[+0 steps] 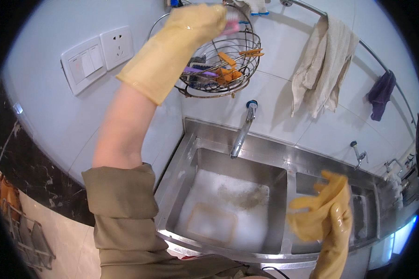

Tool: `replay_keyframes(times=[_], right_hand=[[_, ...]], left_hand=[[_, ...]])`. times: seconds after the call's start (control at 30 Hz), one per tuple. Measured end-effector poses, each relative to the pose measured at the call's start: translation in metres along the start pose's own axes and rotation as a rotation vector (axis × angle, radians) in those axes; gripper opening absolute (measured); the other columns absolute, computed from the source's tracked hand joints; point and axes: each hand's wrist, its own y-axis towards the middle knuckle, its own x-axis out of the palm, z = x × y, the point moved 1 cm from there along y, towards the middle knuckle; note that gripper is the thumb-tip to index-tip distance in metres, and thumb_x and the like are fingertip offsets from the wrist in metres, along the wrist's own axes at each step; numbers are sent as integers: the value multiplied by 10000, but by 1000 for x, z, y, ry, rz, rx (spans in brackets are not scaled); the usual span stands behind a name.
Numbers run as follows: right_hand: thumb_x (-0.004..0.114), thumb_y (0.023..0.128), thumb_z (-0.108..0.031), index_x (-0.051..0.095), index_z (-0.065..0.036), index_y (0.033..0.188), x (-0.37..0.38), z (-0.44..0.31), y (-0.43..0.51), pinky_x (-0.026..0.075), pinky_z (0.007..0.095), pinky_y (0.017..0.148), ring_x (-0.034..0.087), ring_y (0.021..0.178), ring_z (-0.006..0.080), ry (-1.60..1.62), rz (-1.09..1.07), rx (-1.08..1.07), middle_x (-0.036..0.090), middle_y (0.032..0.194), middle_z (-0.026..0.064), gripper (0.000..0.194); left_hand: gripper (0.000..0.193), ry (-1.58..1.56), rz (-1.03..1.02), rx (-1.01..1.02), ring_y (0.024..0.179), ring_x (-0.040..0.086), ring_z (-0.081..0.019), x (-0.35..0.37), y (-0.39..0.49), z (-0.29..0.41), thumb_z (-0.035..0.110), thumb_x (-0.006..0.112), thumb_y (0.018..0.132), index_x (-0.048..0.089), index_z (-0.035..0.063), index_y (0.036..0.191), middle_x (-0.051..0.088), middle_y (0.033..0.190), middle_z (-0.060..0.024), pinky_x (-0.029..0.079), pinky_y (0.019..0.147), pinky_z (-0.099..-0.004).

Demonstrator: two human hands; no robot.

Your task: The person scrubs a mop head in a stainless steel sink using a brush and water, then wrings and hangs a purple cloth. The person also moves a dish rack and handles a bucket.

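Observation:
My left hand, in a pale yellow rubber glove, reaches up to a hanging wire basket. Its fingers are closed on a blurred pink-and-white object that looks like a brush. Inside the basket lie a purple-handled item, dark scrubbing pads and orange pieces. An orange clothes peg clips to its rim. Over the sink divider, my gloved right hand seems to grip a loose yellow rubber glove; blur hides the exact hold.
White suds and a rectangular tan-edged item fill the left steel basin under a chrome faucet. A second basin adjoins it. Cloths hang from a wall rail. Switches are on the left wall.

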Motion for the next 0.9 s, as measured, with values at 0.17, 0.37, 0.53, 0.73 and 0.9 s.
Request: replay_keyframes(times=[0.17, 0.37, 0.53, 0.73, 0.9], right_hand=[[721, 1051, -384, 554, 28, 1498, 78, -81, 76, 574, 360, 982, 715, 1165, 236, -142, -164, -411, 706, 1353, 177, 630], [704, 1050, -447, 579, 16, 1478, 210, -134, 228, 599, 358, 942, 741, 1139, 241, -210, -423, -429, 723, 1309, 205, 643], [697, 1044, -492, 609, -13, 1462, 291, -142, 241, 581, 334, 910, 731, 1089, 215, -740, -432, -314, 731, 1231, 164, 642], [628, 1028, -382, 701, -60, 1308, 264, -121, 156, 551, 367, 910, 710, 1016, 214, -884, -440, -689, 763, 1133, 93, 433], [750, 1030, -330, 630, -66, 1488, 187, -90, 63, 508, 317, 1037, 650, 1183, 154, -754, -684, -442, 711, 1343, 66, 542]], left_hand=[[514, -984, 333, -462, 1336, 647, -338, -58, -85, 5, 304, 645, 1037, 599, 94, 1505, 650, 1496, -187, 512, 1118, -484], [439, -1510, 478, -530, 983, 737, -167, -70, -227, 27, 320, 629, 1098, 646, 8, 1406, 753, 1208, -82, 587, 899, -337], [456, -1790, -16, -807, 1190, 680, -159, -73, -322, 59, 294, 609, 1111, 611, 24, 1478, 725, 1310, -92, 522, 1036, -319], [439, -1755, -259, -950, 1137, 642, -119, -74, -393, 77, 227, 601, 1101, 618, 11, 1483, 709, 1294, -65, 499, 1016, -284], [394, -1772, -412, -916, 1084, 622, -79, -52, -410, 103, 179, 577, 1111, 632, 21, 1468, 709, 1258, -35, 494, 964, -252]])
